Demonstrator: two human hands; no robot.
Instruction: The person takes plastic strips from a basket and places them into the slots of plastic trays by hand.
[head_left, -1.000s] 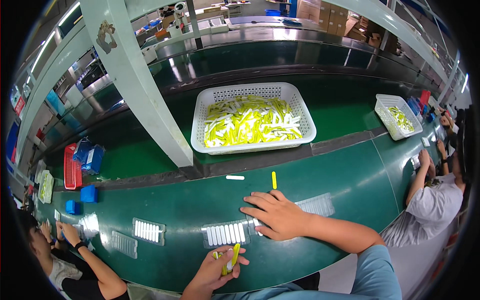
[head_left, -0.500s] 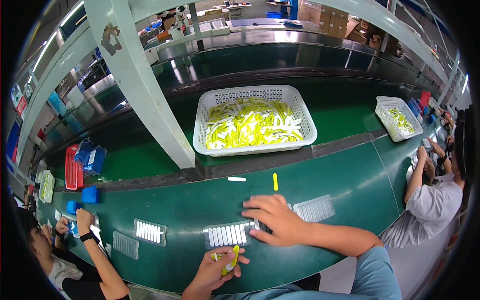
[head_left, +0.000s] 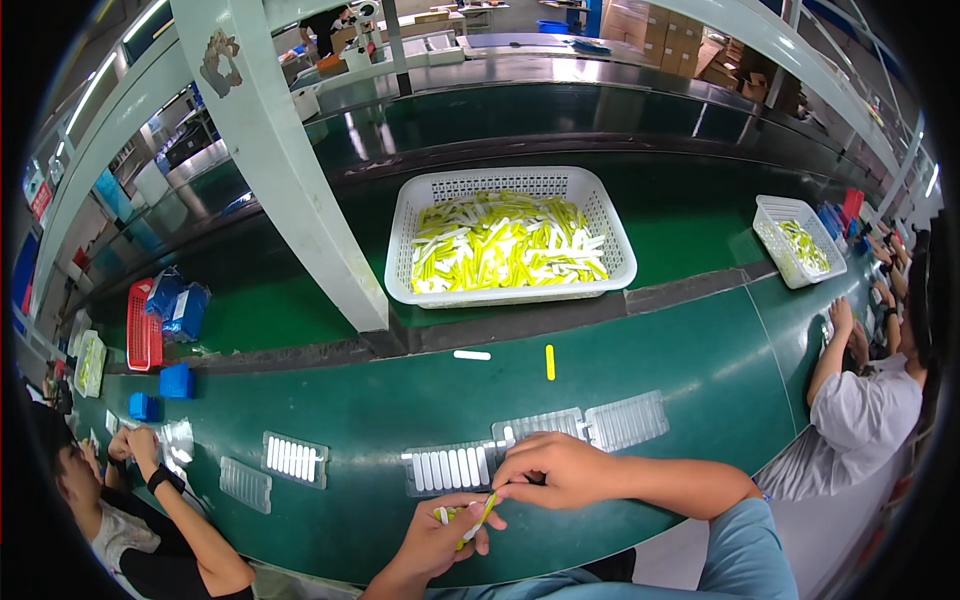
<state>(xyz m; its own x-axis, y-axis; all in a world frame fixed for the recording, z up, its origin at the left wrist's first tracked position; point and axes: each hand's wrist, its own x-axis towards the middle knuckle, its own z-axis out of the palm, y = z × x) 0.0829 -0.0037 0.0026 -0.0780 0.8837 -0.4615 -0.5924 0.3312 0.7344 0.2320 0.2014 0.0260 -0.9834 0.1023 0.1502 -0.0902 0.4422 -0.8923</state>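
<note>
- In the head view, my left hand is curled around a bunch of yellow-green and white strips, which stick out between thumb and fingers.
- My right hand has thumb and fingertips pinched on the upper end of one yellow-green strip, just above my left fingers.
- Just beyond my left hand lies a clear tray with a row of white strips in it.
- Directly past my right knuckles sits a second tray, partly hidden; another clear tray lies to its right.
- Farther ahead of my hands, a loose white strip and a loose yellow strip lie apart on the green table.
- Beyond them stands a white basket heaped with strips.
</note>
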